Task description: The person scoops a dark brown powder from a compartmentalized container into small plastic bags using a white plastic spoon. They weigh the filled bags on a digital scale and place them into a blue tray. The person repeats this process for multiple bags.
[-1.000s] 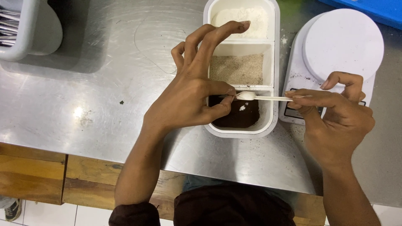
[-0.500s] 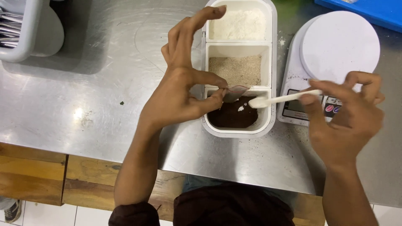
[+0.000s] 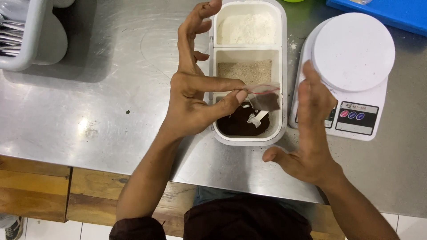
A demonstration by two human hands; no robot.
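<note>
A: Starting at the upper left of the frame, a grey rack (image 3: 26,35) sits on the steel table (image 3: 111,111), well apart from the work. Nothing there looks at risk.

B: Then the left hand (image 3: 195,102), at centre. Its thumb and forefinger pinch the mouth of a small clear bag (image 3: 265,97) with some dark powder in it; the other fingers are spread and lifted upward.

A: And the bag hangs right over the white three-part container (image 3: 247,71), above the lowest compartment, the one with dark powder and a small white spoon (image 3: 257,118) lying in it.

B: That pinch is on one edge only. If it slackens, the person could drop the bag into the dark powder, or tip it and spill its contents.

A: A tilt toward the middle compartment, with its tan powder, might mix the two.

B: To the right, the right hand (image 3: 309,129) holds nothing, fingers straight and close together, thumb out, just beside the container and the white kitchen scale (image 3: 351,66).

A: A careless sweep there could knock the container or nudge the scale.
</note>
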